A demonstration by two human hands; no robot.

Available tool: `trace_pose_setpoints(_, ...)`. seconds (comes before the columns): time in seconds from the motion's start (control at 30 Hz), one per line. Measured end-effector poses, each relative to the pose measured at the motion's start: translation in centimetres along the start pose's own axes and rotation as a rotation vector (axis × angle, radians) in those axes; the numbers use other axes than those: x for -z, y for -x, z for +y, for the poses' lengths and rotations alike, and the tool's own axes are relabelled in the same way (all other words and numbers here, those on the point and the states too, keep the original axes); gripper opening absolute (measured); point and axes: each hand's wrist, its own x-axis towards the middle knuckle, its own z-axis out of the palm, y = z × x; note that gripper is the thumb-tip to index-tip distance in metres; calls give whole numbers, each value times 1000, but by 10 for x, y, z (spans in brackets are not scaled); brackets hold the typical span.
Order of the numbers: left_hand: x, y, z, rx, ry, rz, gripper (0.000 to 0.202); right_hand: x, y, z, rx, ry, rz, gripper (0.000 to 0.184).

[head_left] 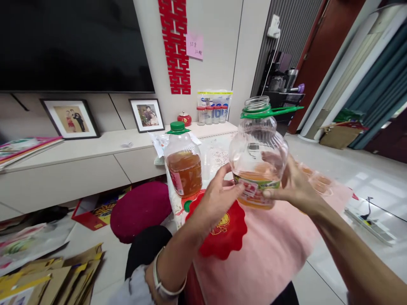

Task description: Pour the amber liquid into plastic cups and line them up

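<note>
Between my two hands is a large clear plastic jug (254, 148) with a green handle ring round its neck and no cap on its mouth. Amber liquid fills its lower part, behind a label. My left hand (224, 190) presses its near left side, while my right hand (291, 184) wraps its right side, thumb on the label. A second jug (184, 169), capped in green and fuller of amber liquid, stands to the left. Below my left forearm lies a red scalloped tray (235, 237), partly hidden. A green cap (187, 206) sits beside it.
A pink cloth (270, 245) covers the table, with clear containers (319, 182) on its right side. Small red-lidded jars (209, 115) and framed photos (146, 115) stand on the cabinet behind. A maroon stool (140, 209) and flattened cardboard (60, 277) are at the left.
</note>
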Motion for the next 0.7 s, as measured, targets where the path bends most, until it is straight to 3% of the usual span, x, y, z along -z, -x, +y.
trace_pose_setpoints(0.2,20,-43,-3,-76,5,-21,67,-16,-42,36,71,-86,-8,155)
trace_pose_setpoints(0.4,28,-68,-4,-71,-6,0,69,-31,-66,78,85,-152,3,161)
trace_pose_setpoints(0.47,31,-74,-7,-63,-14,16,71,-37,-71,91,106,-170,3,154)
trace_pose_setpoints(0.7,41,-89,-28,-19,-63,88,70,-58,-80,132,166,-241,13,104)
